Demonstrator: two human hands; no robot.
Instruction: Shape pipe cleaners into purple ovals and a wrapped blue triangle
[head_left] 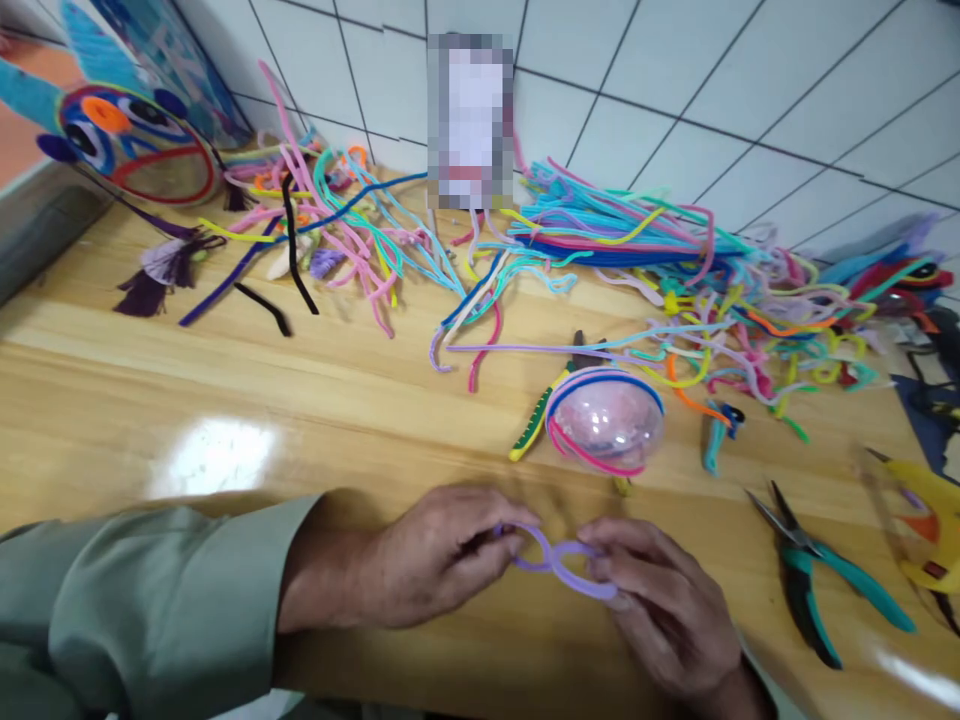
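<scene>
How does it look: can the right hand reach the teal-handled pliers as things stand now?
Probably yes: nothing visible stands between the right hand and the teal-handled pliers, though it would likely have to release the purple loops first.

A craft workspace; pliers (799, 560), fuzzy craft stems (600, 228), wooden table (360, 420).

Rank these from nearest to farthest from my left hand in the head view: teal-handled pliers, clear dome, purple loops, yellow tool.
1. Purple loops: held in the left hand, and in the right hand too.
2. Clear dome: ahead and to the right.
3. Teal-handled pliers: right, past the right hand.
4. Yellow tool: farthest right, cut by the picture's edge.
</scene>
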